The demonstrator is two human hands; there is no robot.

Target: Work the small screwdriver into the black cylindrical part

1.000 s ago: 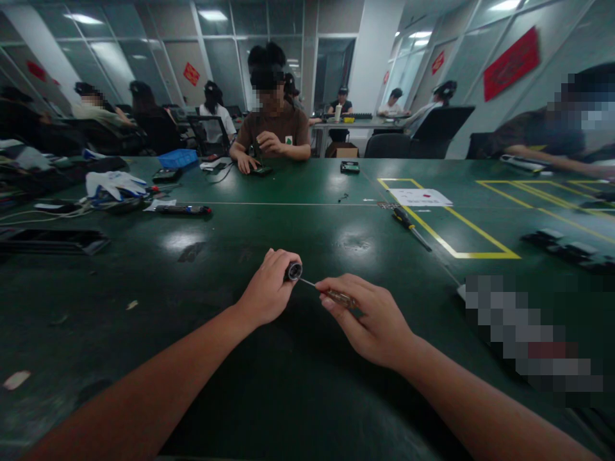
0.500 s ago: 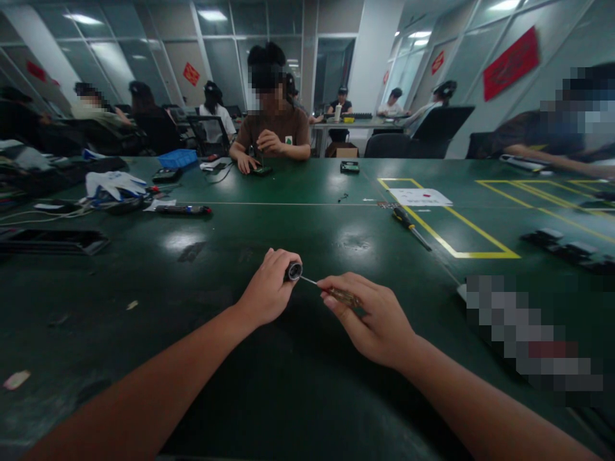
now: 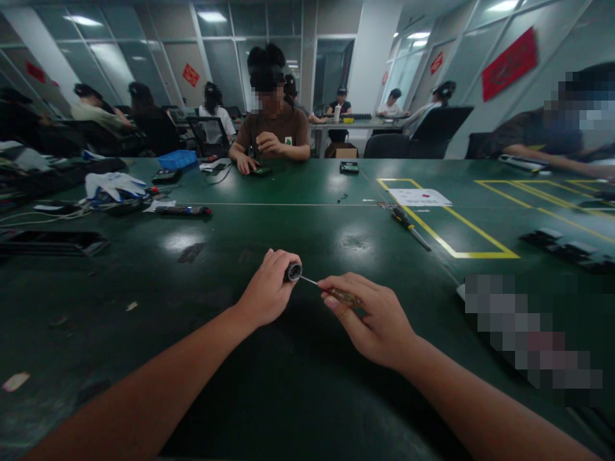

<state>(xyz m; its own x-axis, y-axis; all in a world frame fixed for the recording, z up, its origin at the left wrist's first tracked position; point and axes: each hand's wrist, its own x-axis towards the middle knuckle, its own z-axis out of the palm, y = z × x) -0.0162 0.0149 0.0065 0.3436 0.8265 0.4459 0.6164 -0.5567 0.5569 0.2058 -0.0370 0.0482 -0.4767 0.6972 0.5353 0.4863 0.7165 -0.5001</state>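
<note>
In the head view, I see almost no change from half a second ago: my left hand (image 3: 266, 291) stays wrapped around a dark cylinder (image 3: 293, 271), near centre, and my right hand (image 3: 375, 314) keeps its grip on a slim screwdriver (image 3: 342, 297). The tip meets the cylinder's round, pale-rimmed end; whether it is inside, I can't tell. Far right lies a black-and-yellow screwdriver (image 3: 410, 227); far left, fabric gloves (image 3: 115, 186). The green tabletop (image 3: 269, 221) is smooth, glossy and scuffed. The handle looks translucent amber.

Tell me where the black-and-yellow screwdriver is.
In the head view, the black-and-yellow screwdriver lies right of centre, left of the yellow tape outline.
</note>
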